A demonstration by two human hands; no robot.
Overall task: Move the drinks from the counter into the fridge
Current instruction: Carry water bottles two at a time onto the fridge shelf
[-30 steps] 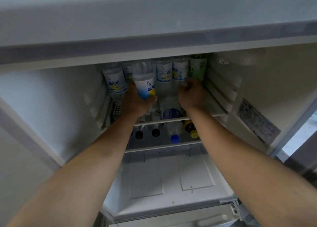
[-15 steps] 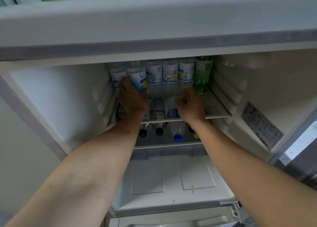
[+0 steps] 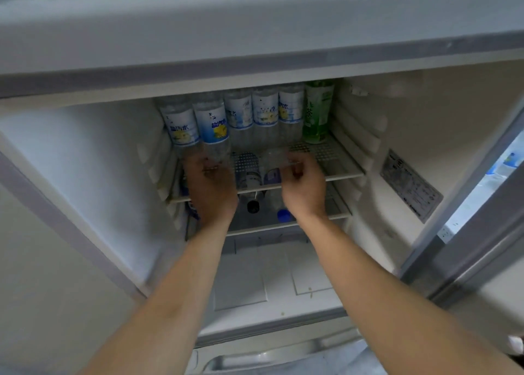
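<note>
Inside the fridge [image 3: 85, 153], our left hand [image 3: 211, 188] grips an upright water bottle [image 3: 213, 132] standing at its 12 o'clock on the upper shelf [image 3: 334, 159]. Our right hand [image 3: 304, 186], fingers curled and apparently holding nothing, hovers at the bottle's 4 o'clock.

We reach both forearms forward, side by side. Our left grip [image 3: 211, 186] is palm down with fingers extended; our right grip [image 3: 304, 184] has fingers curled.

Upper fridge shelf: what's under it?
Under the upper shelf, bottles lie on a lower shelf: a black cap and a blue cap show. Both hands cover the rest.
</note>
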